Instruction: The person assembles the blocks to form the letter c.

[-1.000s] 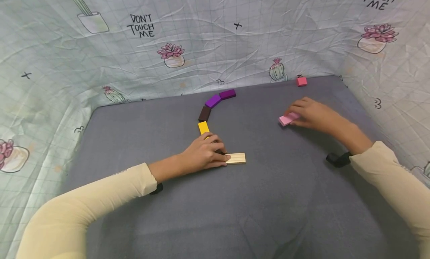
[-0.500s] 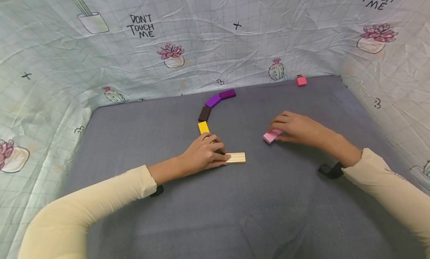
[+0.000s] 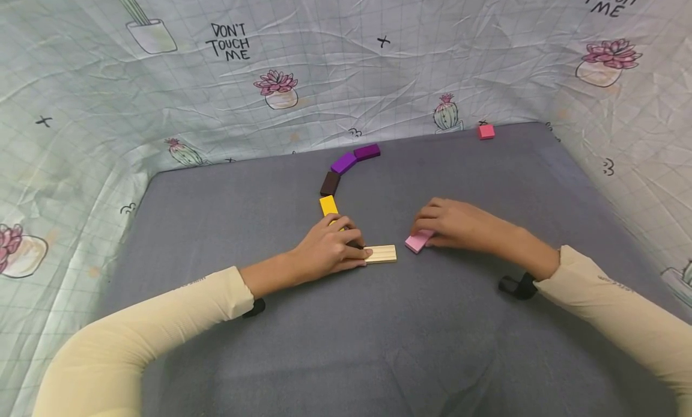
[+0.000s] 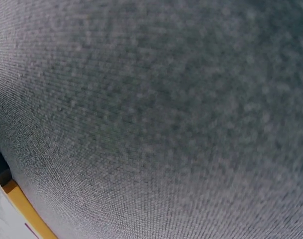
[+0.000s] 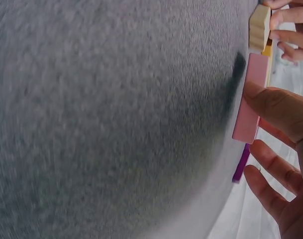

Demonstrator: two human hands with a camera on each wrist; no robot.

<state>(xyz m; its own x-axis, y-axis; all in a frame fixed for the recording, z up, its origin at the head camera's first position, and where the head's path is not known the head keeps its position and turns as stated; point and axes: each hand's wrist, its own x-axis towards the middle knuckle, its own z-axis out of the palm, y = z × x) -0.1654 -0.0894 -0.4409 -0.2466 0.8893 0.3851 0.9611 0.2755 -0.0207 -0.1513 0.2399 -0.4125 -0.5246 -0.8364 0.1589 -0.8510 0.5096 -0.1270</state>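
Thumb and fingers of my left hand (image 3: 336, 246) hold the left end of a pale wooden block (image 3: 382, 254) lying flat on the cloth. Partly under that hand, a yellow block (image 3: 328, 205) shows, and a dark block is mostly covered by the fingers. My right hand (image 3: 451, 223) pinches a pink block (image 3: 418, 241) just right of the wooden block, with a small gap between them. The right wrist view shows the thumb on the pink block (image 5: 251, 99), with a shadow beside it on the cloth. Beyond the yellow block curve a dark brown block (image 3: 330, 183) and two purple blocks (image 3: 343, 163).
A red-pink block (image 3: 486, 132) lies at the back right, by the patterned curtain (image 3: 335, 74). Grey cloth (image 3: 346, 339) covers the table. The curtain closes off the back and both sides.
My right hand has carried the pink block left and toward me, from the right side up near the wooden block. My left hand has stayed in place.
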